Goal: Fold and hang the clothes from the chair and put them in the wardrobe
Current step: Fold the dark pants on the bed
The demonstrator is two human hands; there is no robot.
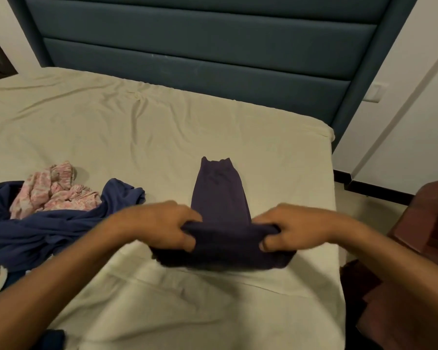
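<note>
A dark purple garment (219, 193) lies stretched along the bed sheet (137, 137), its waistband end pointing toward the headboard. Its near part is folded over into a thick band. My left hand (167, 223) grips the left end of that fold, fingers curled round the cloth. My right hand (296, 228) grips the right end the same way. To the left lies a crumpled blue garment (61, 223), with a pink patterned garment (53, 190) heaped on top of it.
A dark teal padded headboard (200, 46) stands behind the bed. The bed's right edge drops off near a brown wooden piece of furniture (427, 223). White panels (415, 109) rise at the right. A dark blue item (53, 338) peeks in at the bottom left.
</note>
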